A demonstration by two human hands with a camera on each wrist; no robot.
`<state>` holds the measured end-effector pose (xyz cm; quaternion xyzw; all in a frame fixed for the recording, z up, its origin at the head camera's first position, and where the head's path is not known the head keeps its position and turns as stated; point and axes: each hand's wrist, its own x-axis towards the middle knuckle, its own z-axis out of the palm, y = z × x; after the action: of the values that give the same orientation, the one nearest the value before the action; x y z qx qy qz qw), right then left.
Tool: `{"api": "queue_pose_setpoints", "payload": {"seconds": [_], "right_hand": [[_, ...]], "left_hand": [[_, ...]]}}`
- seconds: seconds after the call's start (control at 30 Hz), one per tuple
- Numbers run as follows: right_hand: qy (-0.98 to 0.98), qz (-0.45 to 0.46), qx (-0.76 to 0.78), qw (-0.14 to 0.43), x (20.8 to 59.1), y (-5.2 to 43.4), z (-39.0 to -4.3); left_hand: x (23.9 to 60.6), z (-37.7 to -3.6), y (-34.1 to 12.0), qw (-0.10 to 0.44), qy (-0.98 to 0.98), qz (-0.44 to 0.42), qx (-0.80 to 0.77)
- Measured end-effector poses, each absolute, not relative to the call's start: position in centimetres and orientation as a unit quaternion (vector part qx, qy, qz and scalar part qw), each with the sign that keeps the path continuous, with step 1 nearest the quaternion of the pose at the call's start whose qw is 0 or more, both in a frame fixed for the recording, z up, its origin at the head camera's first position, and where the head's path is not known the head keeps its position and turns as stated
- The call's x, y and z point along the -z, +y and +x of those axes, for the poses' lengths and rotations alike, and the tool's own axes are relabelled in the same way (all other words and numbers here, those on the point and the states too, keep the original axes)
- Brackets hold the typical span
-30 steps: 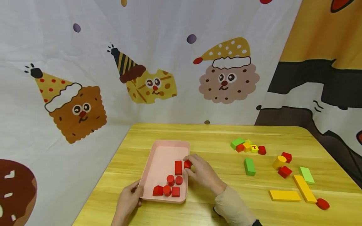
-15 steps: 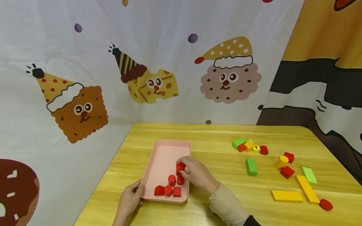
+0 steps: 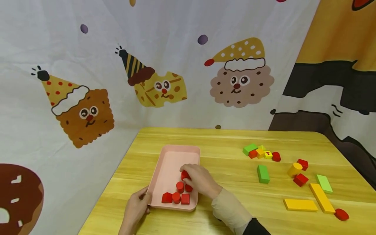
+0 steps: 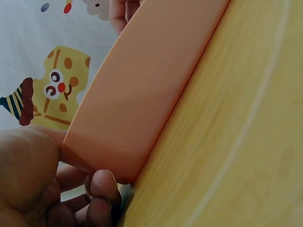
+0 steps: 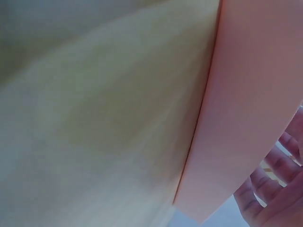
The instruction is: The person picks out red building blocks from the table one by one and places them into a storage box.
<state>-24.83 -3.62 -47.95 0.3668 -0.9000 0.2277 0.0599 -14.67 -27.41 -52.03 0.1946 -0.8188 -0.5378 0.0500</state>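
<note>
A pink tray (image 3: 165, 163) lies on the wooden table; its outer wall (image 4: 137, 85) fills much of the left wrist view. My left hand (image 3: 135, 208) grips the near left corner, thumb at the rim and fingers curled below. Over the tray's right side, my right hand (image 3: 202, 180) pinches a red block (image 3: 184, 175), partly covered by the fingers. Near it in the tray are a red cylinder (image 3: 180, 187), another red cylinder (image 3: 176, 197), a red wedge-topped block (image 3: 167, 197) and a red cube (image 3: 185, 199). One more red piece (image 3: 189, 188) is half hidden beneath my right hand.
Right of the tray lie a green block (image 3: 263, 174), a yellow cylinder (image 3: 295, 169), red cubes (image 3: 301, 180), yellow planks (image 3: 300, 205), a light green block (image 3: 324, 183) and a red disc-like piece (image 3: 341, 214). A mixed cluster with a lettered cube (image 3: 268, 154) sits farther back.
My right hand has moved left from the tray's right rim to above its inside, carrying the red block. The upright red rectangular block seen earlier is now hidden. My left hand keeps its grip.
</note>
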Motion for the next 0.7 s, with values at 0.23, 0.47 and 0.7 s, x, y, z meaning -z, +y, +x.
{"api": "queue_pose_setpoints", "payload": {"seconds": [0.23,0.47,0.7], "right_hand": [[-0.902,0.379,-0.2,0.058,48.3,-4.4,-25.5],[-0.902,0.385,-0.186,0.058,48.3,-4.9,-26.0],[-0.899,0.401,-0.162,0.068,48.0,-5.5,-26.1]], "left_hand": [[52.1,-14.5,-27.4,0.057,-0.817,0.188,0.542],[52.1,-14.6,-27.3,0.048,-0.814,0.195,0.544],[52.2,-14.7,-27.3,0.054,-0.813,0.19,0.547]]}}
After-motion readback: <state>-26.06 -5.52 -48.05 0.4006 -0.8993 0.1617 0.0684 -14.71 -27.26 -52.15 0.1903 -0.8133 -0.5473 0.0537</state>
